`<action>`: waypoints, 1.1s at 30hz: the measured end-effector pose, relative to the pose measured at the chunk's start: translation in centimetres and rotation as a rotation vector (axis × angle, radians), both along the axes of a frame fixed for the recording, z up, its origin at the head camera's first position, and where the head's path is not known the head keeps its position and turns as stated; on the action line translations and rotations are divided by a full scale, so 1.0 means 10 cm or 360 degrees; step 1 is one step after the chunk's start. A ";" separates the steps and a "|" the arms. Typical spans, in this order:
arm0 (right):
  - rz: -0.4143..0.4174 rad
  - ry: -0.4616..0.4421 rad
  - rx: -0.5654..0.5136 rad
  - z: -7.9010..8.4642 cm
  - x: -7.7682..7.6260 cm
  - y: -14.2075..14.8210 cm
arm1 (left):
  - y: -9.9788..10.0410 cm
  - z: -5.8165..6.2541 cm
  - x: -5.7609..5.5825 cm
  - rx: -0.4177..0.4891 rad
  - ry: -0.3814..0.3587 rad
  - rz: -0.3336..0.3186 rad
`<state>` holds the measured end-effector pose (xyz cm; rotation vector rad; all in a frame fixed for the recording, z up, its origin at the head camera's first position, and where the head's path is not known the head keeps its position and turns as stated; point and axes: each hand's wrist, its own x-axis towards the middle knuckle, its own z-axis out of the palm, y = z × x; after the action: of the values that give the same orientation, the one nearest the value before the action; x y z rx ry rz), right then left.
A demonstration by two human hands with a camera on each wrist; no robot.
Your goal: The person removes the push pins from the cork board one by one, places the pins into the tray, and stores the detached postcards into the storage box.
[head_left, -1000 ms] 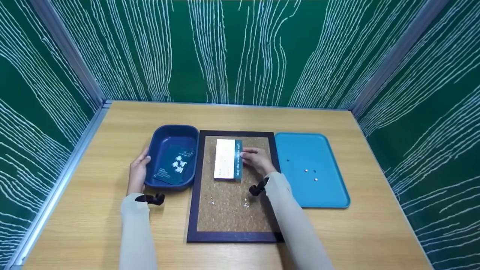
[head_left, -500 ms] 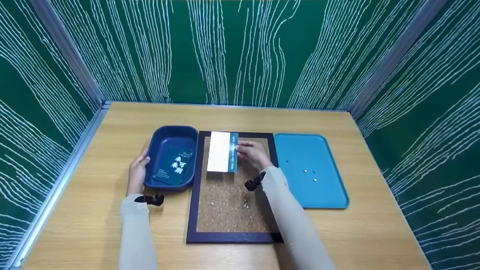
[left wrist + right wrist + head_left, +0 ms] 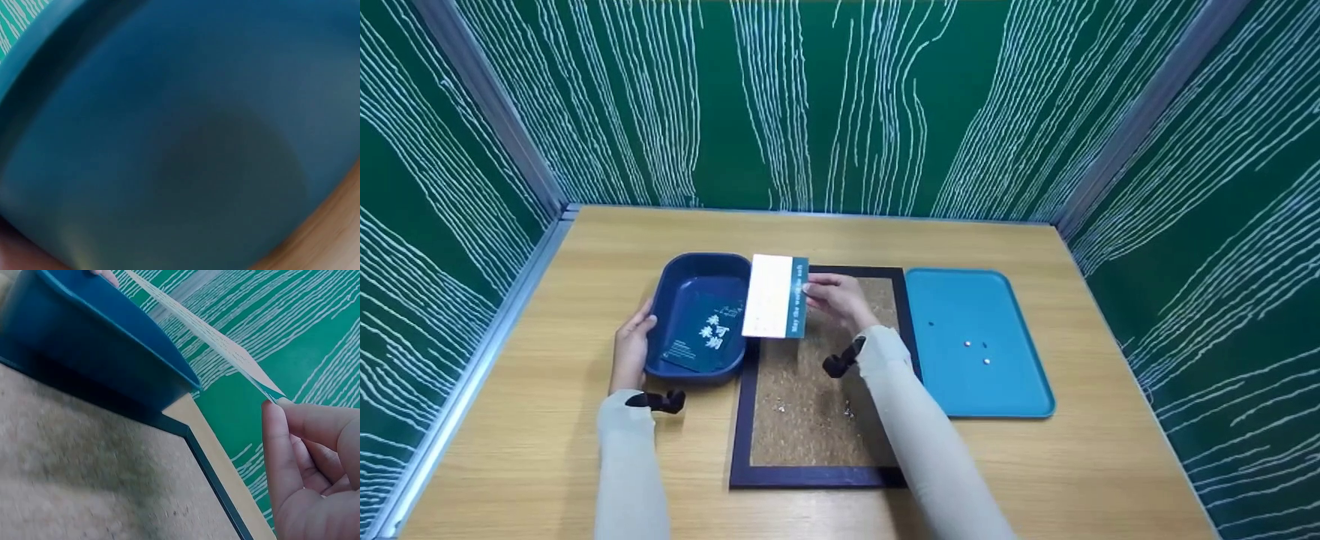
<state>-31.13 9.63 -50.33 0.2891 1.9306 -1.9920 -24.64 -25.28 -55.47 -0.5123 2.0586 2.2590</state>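
In the head view my right hand (image 3: 840, 300) pinches a postcard (image 3: 769, 296) by its right edge between thumb and fingers. The card is white with a green strip of printed words. It hangs above the right rim of a dark blue bin (image 3: 701, 262), covering part of that rim. The right wrist view shows the card (image 3: 219, 343) nearly edge-on and raised. My left hand (image 3: 631, 346) holds the bin at its left side, thumb at the rim; most of its fingers are hidden. Inside the bin lies a dark green card (image 3: 701, 345) with white characters.
Right of the bin lies a cork board (image 3: 810, 435) in a dark frame, with small shiny bits on its lower part. A light blue tray (image 3: 997, 300) holds several tiny pins, right of the board. Green walls enclose the wooden table (image 3: 547, 322).
My right hand has carried the postcard left and slightly away, from over the cork board to the bin's right rim. The left hand has stayed at the bin.
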 end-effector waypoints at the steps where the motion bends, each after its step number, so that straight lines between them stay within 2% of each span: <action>1: 0.0000 -0.0003 -0.0010 0.00 0.00 -0.03 | 0.00 0.02 0.01 0.0019 -0.0001 -0.0003; 8: -0.0039 0.0001 -0.0101 0.01 0.03 -0.25 | 0.06 0.21 0.09 0.0054 -0.0005 -0.0034; 12: -0.0053 0.0009 -0.0158 0.01 0.05 -0.36 | 0.08 0.25 0.11 0.0025 -0.0031 -0.0036; 15: -0.0052 0.0015 -0.0172 0.01 0.07 -0.44 | 0.07 0.22 0.09 0.0035 -0.0029 -0.0026; 24: -0.0074 0.0062 -0.0166 0.01 0.11 -0.67 | -0.01 0.00 -0.02 0.0003 -0.0007 -0.0013; 28: -0.0091 0.0053 -0.0174 0.00 0.13 -0.76 | 0.03 0.08 0.02 0.0049 0.0012 -0.0016; 31: -0.0100 0.0035 -0.0167 -0.01 0.14 -0.82 | 0.03 0.10 0.02 0.0070 -0.0005 -0.0002; 33: -0.0109 0.0026 -0.0153 -0.01 0.14 -0.85 | 0.02 0.06 -0.01 0.0067 -0.0009 0.0008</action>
<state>-29.71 1.11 -50.46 0.3188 1.8513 -2.1296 -24.72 -25.09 -54.91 -0.5211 2.0048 2.2951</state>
